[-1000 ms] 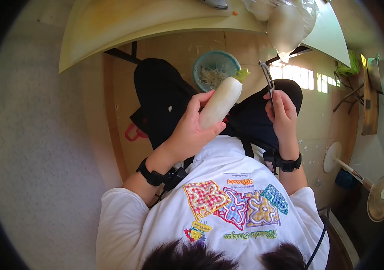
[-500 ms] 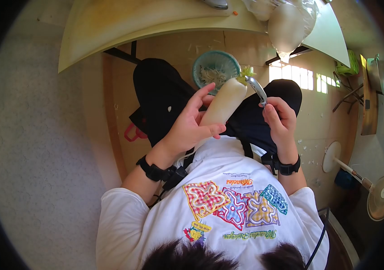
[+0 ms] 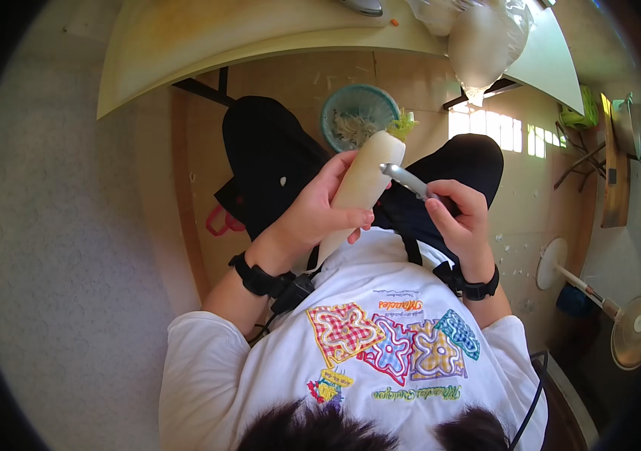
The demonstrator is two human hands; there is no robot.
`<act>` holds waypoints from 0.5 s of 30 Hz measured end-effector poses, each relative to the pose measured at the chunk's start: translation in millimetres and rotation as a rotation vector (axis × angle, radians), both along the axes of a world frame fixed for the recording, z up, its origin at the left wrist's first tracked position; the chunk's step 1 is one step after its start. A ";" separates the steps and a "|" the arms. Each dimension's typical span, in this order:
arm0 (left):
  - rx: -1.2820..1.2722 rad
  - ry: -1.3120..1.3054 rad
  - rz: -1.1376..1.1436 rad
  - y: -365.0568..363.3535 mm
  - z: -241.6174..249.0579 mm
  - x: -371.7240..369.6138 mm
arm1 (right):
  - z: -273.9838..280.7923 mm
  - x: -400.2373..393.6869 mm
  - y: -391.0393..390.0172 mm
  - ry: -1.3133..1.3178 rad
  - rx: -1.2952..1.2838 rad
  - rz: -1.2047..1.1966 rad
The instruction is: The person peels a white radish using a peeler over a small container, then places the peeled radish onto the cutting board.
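Left hand [image 3: 309,218] is wrapped around a fat white radish [image 3: 364,179], and right hand [image 3: 462,224] pinches a peeler [image 3: 408,180]. From where I stand, the radish is up off the lap, over the gap between the black legs [image 3: 264,143]. It lies long and slanted: its leafy end points out and to the right, its thin end back at the shirt [image 3: 275,376]. It is left of the right hand. The peeler's tip points across its side; I can't tell if they touch. Little green leaves [image 3: 403,126] poke out on top.

Left hand [image 3: 313,210] around white radish [image 3: 365,177], right hand [image 3: 462,219] holding peeler [image 3: 407,180] at its side, basket [image 3: 329,113] beyond
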State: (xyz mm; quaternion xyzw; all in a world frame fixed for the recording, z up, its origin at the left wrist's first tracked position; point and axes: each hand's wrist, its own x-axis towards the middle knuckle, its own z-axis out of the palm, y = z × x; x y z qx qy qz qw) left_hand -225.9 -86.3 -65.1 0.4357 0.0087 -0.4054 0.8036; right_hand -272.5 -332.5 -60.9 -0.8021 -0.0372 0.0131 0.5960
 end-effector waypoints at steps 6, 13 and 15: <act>-0.059 -0.036 -0.020 0.3 -2.6 0.2 | 7.9 6.5 9.6 -0.049 -0.065 0.153; 0.021 -0.107 -0.011 0.7 0.3 -0.2 | 8.4 9.3 11.3 0.013 -0.050 0.245; 0.036 -0.125 -0.005 0.5 1.0 -0.6 | 10.9 9.9 11.2 0.043 -0.053 0.249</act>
